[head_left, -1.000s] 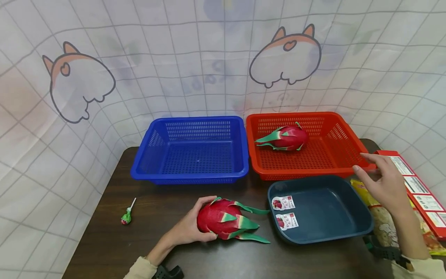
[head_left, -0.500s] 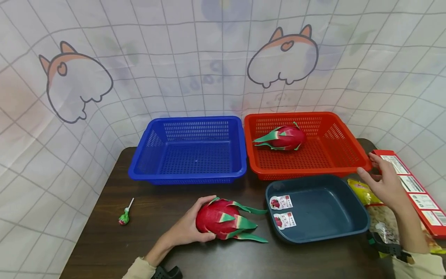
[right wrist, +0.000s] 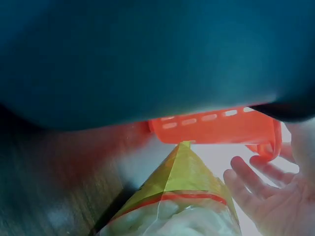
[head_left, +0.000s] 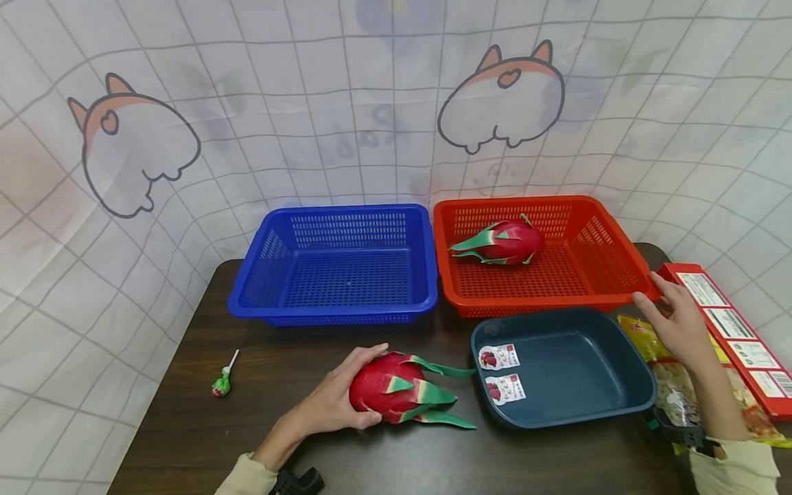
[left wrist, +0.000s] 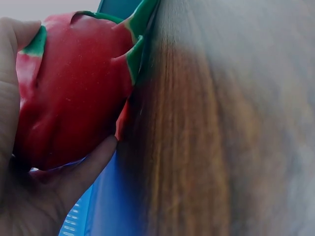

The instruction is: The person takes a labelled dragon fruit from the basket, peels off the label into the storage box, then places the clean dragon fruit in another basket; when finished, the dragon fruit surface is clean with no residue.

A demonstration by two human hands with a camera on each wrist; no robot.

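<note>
My left hand (head_left: 340,399) grips a red dragon fruit (head_left: 383,388) with green leaf tips, lying on the dark wood table left of the blue-grey tray (head_left: 575,371). In the left wrist view, fingers and thumb wrap the rounded end of this dragon fruit (left wrist: 74,93). My right hand (head_left: 677,323) is at the front right corner of the red basket (head_left: 495,306), thumb and index finger right at the rim. In the right wrist view, the fingers of this hand (right wrist: 270,196) are loosely bent beside the basket corner. A second dragon fruit (head_left: 510,242) lies inside the red basket.
A blue basket (head_left: 337,315) stands left of the red one. A green-wrapped lollipop (head_left: 222,381) lies at the table's left. Under my right arm are a yellow food bag (head_left: 643,337) and several-label red box (head_left: 742,337). A patterned curtain (head_left: 322,103) hangs behind.
My right hand has moved in to the red basket's corner from just in front of its right side. My left hand keeps its grip on the dragon fruit, which stays in place.
</note>
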